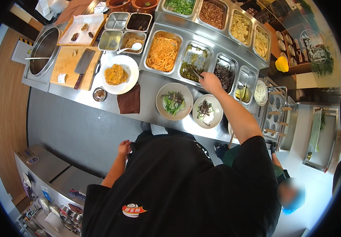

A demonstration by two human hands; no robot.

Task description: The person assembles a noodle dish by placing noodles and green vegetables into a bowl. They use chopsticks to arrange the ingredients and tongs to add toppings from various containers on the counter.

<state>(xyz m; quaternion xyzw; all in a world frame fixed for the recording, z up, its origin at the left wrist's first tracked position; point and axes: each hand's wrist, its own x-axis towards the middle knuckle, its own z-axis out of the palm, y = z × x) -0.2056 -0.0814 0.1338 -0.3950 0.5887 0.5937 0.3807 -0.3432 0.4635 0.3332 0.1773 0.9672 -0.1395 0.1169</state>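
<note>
My right hand (210, 83) reaches over the counter, closed around dark metal tongs (196, 73). The tongs' tips are in the chopped green pickled vegetables (189, 71), inside a steel pan (211, 52). Below my right forearm stands a bowl (220, 107) with dark shreds over something white. To its left is another bowl (159, 106) holding leafy greens and dark shreds. My left hand (124, 147) hangs low beside my body, away from the counter. Its fingers are curled in, and whatever they may hold is hidden.
Shredded orange food (162, 53) fills the pan to the left. A plate (131, 81) of yellow-brown food, a brown cloth (129, 100) and a cleaver (84, 63) on a cutting board (64, 65) lie farther left. Another person (291, 193) stands at right, near the noodle cooker (274, 114).
</note>
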